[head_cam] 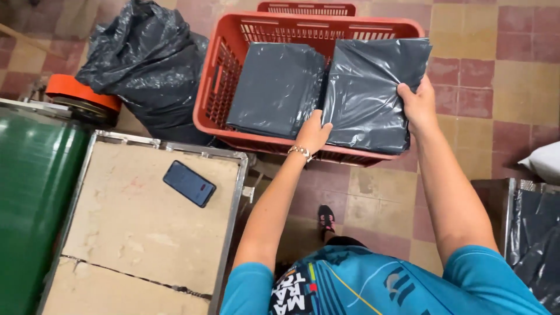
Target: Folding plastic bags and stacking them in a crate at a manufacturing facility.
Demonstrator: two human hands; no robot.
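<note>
A stack of dark grey plastic bags (364, 93) rests on the right side of a red plastic crate (230, 76) on the tiled floor. My left hand (314, 133) grips the stack's near left corner. My right hand (417, 102) holds its right edge. A second flat stack of dark grey bags (277, 87) lies in the crate's left half, beside the one I hold. A bracelet sits on my left wrist.
A metal-framed table with a beige top (146, 233) stands at the left, with a dark phone (189, 183) on it. A full black rubbish bag (146, 58) sits behind it. A green roll (29, 192) is far left. More dark bags (536, 239) lie at right.
</note>
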